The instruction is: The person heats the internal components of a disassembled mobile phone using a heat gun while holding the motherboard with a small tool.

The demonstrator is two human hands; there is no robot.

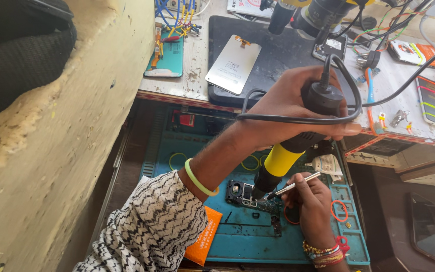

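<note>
Yellow-and-black hot-air tool (298, 146) (nozzle down) clenched in left hand (298, 108), right hand (310, 201) gripping silver tweezers (293, 187), over small dark circuit board (245, 194) on teal mat (278, 242).

The hot-air tool (298, 138) in the left hand (290, 108) looks like hard plastic, matt black at the top with a smooth yellow collar, and its cord (298, 120) is dull black rubber. The tweezers (293, 187) in the right hand (310, 201) are bright bare metal. Under them the circuit board (250, 195) shows dark with shiny metal shields, lying on a matt teal rubbery mat (258, 236). The sleeve (152, 226) is soft woven cloth. The wall (56, 151) is rough, chipped plaster. A glossy metallic panel (232, 63) lies on the black mat (278, 55).
</note>
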